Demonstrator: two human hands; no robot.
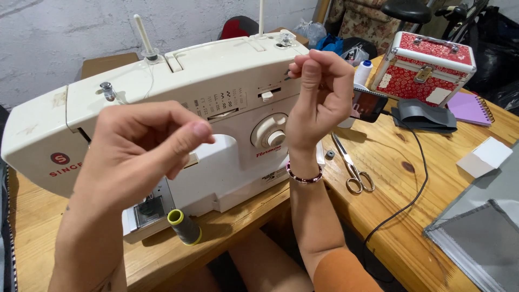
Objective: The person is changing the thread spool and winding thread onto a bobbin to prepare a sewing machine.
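Before the cream-white plastic sewing machine (216, 81), both bare hands are raised in the air, well clear of the wooden tabletop (378, 178). The left hand (135, 157) hovers in front of the machine's left half, its thumb and forefinger pinched together at the tips – whether a thread runs between them cannot be told, for nothing so fine shows. The right hand (319, 94), with a beaded bracelet (304, 176) at the wrist, is held up before the machine's right end, its fingers curled in and the fingertips pressed together near the top edge of the casing (again, any thread in the pinch is too thin to see).

At the foot of the machine, just beside its base on the near side, lies a grey thread spool with yellow-green rims (185, 227), tipped on its side. To the right of the machine – close to its end – rest silver metal scissors (354, 167), and a black cable (416, 178) trails across the wood past them. Farther right of the machine stands a red patterned case with metal corners and a clasp (427, 65), with a purple spiral notebook (469, 108) beside it. Grey cloth (481, 232) lies at the table's near right corner, well apart from the machine.
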